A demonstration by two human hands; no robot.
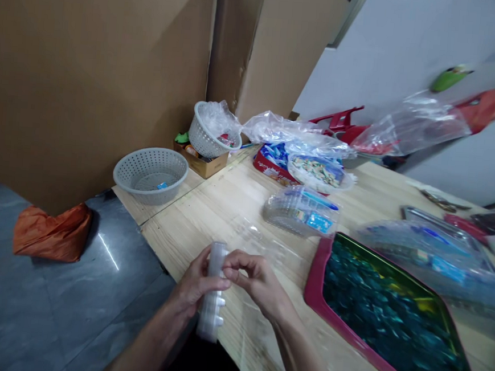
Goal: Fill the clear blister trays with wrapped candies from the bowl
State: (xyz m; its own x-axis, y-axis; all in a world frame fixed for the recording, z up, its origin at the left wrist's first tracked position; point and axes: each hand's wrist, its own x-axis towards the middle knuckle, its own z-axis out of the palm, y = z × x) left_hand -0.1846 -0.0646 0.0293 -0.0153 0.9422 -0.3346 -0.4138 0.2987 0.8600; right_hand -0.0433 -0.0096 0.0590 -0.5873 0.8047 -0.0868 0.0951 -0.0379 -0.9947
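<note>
A long, narrow clear plastic case (210, 314) stands on end near the table's front edge, with several small whitish tabs along its right side. My left hand (192, 284) is closed round it from the left, the thumb across its front. At the case's right edge my right hand (251, 277) is closed in a pinch, thumb and forefinger pressed together beside a tab. Whatever lies between those fingertips is hidden. To the right of my right hand is a pink-rimmed tray (320, 265) full of dark teal glossy pieces.
Clear plastic containers (303, 210) with blue labels stand beyond my hands. A grey basket (151, 172) sits at the left table edge, near a small cardboard box (208, 165). Behind are a red box (270, 167) and plastic bags. An orange bag (53, 230) lies on the floor.
</note>
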